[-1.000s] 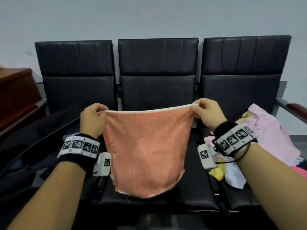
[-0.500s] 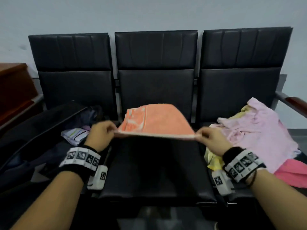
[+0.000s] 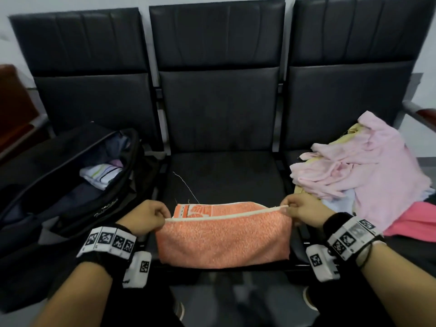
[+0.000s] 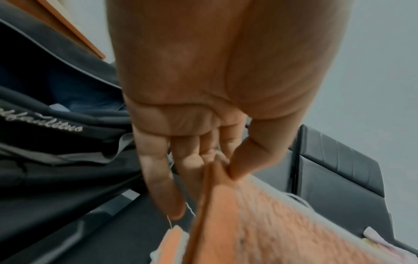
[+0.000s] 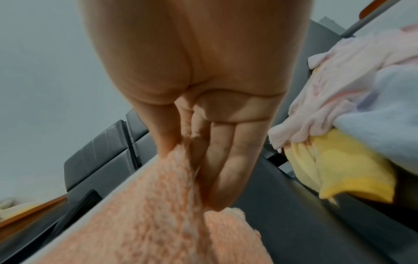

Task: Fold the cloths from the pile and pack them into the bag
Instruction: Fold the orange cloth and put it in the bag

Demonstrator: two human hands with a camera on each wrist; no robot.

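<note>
Terry-soft and limp, the orange cloth (image 3: 223, 239) lies half folded on the front of the middle seat (image 3: 226, 175), its near half draping over the seat edge. I have my left hand (image 3: 147, 217) pinching the white-hemmed edge at one corner and my right hand (image 3: 304, 212) pinching the other, thumb against fingers, hem taut between them. I judge it light, floppy and grippy rather than slippery, so corners and hem are the places to hold; anywhere else it would sag. The open black bag (image 3: 70, 185) waits on the left seat, the pile (image 3: 368, 171) on the right.
</note>
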